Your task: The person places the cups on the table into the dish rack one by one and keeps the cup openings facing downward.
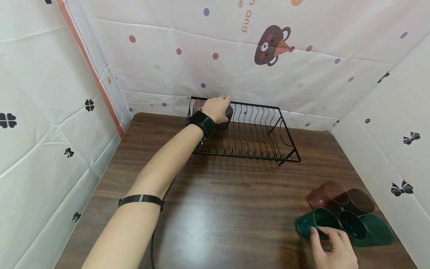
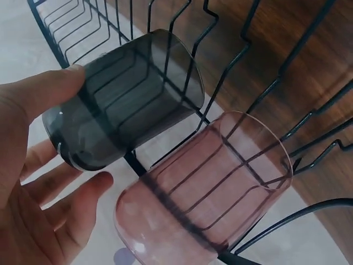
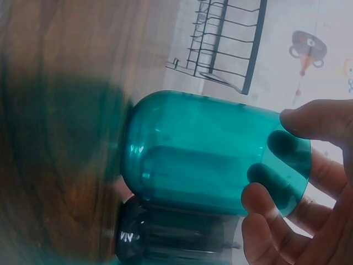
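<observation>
At the rack's left end, my left hand (image 1: 216, 109) holds a clear dark grey cup (image 2: 132, 99), thumb on its side near the closed base and other fingers loosely spread below. The cup lies tilted against the wires of the black dish rack (image 1: 255, 157), rim inward. Beside it a clear pink cup (image 2: 204, 193) leans in the same way. At the lower right, my right hand (image 1: 332, 248) grips a clear green cup (image 3: 193, 152) by its rim, thumb on one side and fingers on the other. That cup is upright, its base right at the tabletop.
Close to the green cup stand a red cup (image 1: 319, 196), a brown cup (image 1: 362, 201), a dark cup (image 1: 352, 224) and another green cup (image 1: 379, 229). Wood-grain table (image 1: 235, 194) lies beneath. Printed white sheets (image 1: 161, 67) hang behind and at both sides. A black cable (image 1: 152, 239) runs beside the left forearm.
</observation>
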Demonstrator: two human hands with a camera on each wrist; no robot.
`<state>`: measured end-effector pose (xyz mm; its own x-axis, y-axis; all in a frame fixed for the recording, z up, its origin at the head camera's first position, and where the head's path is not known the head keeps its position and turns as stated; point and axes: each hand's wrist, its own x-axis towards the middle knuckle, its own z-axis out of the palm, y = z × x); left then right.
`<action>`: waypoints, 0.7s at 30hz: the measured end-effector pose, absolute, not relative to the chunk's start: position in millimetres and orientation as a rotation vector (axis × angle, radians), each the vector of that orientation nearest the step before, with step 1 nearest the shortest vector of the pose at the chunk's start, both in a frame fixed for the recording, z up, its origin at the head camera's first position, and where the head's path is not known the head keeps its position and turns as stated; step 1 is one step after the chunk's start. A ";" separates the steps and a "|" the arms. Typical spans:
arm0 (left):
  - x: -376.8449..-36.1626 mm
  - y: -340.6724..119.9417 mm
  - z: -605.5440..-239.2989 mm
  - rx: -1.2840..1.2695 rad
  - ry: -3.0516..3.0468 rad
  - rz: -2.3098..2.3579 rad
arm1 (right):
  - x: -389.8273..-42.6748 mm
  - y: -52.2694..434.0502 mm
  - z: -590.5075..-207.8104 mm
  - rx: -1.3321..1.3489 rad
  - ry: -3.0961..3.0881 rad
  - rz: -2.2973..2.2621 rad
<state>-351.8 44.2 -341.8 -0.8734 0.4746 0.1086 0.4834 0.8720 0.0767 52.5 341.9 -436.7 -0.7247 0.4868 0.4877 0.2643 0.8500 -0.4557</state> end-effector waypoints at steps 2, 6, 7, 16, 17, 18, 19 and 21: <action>-350.6 45.7 -340.8 -0.748 -2.964 -0.120 | 52.9 342.4 -437.2 -0.547 -2.410 0.468; -347.6 48.6 -338.8 -0.706 -2.979 -0.033 | 54.0 342.3 -436.3 -0.565 -2.426 0.449; -346.6 49.2 -338.0 -0.696 -2.979 -0.014 | 54.0 342.2 -435.7 -0.572 -2.432 0.448; -334.8 48.8 -329.4 -0.683 -2.978 -0.002 | 54.4 340.6 -432.5 -0.571 -2.477 0.441; -333.8 48.2 -328.6 -0.688 -2.980 -0.021 | 53.8 340.7 -432.8 -0.557 -2.474 0.439; -333.3 47.9 -328.1 -0.696 -2.977 -0.044 | 53.5 340.8 -433.2 -0.547 -2.471 0.440; -332.6 47.6 -327.1 -0.708 -2.973 -0.068 | 53.3 340.8 -433.5 -0.539 -2.467 0.438; -330.7 48.1 -324.0 -0.744 -2.965 -0.128 | 53.6 340.9 -434.4 -0.543 -2.470 0.431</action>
